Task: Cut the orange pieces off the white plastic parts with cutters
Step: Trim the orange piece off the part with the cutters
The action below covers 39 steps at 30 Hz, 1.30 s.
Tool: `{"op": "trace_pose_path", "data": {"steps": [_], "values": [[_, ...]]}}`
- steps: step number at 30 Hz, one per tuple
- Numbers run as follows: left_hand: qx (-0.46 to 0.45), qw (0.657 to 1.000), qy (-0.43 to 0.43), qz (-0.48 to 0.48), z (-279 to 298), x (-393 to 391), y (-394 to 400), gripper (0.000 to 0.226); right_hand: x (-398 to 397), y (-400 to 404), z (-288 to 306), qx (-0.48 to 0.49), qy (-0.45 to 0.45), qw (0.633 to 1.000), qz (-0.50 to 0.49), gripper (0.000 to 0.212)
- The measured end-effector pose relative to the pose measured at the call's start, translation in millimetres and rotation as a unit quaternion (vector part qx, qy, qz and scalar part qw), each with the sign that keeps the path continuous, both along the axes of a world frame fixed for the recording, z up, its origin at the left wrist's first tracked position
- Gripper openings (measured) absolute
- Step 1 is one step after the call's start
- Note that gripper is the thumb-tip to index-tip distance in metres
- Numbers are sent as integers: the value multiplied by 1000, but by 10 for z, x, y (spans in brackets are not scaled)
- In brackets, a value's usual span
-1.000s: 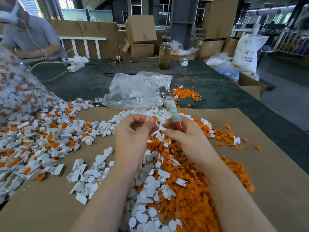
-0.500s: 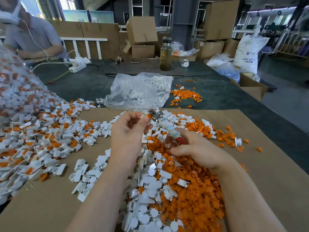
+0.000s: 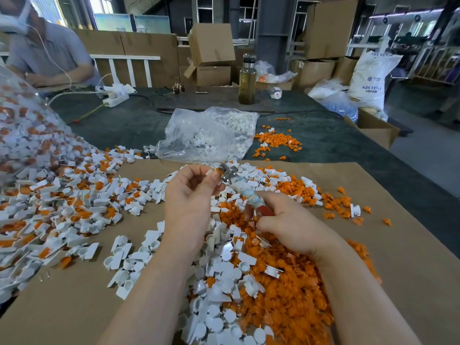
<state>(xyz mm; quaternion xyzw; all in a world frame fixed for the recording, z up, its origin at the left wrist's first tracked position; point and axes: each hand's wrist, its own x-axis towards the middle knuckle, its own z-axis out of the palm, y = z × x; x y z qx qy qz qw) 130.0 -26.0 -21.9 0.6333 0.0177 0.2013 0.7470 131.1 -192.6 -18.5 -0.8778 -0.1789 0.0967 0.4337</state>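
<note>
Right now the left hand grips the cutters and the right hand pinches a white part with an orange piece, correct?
Swapped. The head view shows the right hand gripping the cutters, while the left hand pinches the white part with the orange piece at the cutter head.

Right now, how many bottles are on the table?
2. A tall bottle of yellowish liquid stands upright at the far edge; a small bottle lies on its side just right of it. Others could be hidden behind bags.
</note>
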Motion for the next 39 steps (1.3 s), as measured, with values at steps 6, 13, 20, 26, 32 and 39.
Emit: {"op": "trace_pose_path", "data": {"steps": [6, 13, 20, 26, 32, 39], "values": [[-10, 1000, 10, 8, -19, 12, 4, 4, 37, -15, -48, -23, -11, 1000, -13, 24], [-83, 995, 54, -19, -32, 34, 48, 9, 45, 25, -100, -32, -45, 998, -20, 17], [-373, 904, 178, 107, -62, 176, 426, 11, 115, -28, -166, -78, -98, 985, -122, 7], [-504, 841, 137, 144, -116, 206, 730, 23, 199, -139, -237, -126, -93, 964, -217, 15], [-555, 815, 76, 150, -136, 169, 830, 23, 240, -172, -291, -179, -87, 954, -223, 25], [-193, 952, 231, 58, -93, 212, 680, 10, 234, -118, -324, -222, -120, 953, -168, 2]]}}
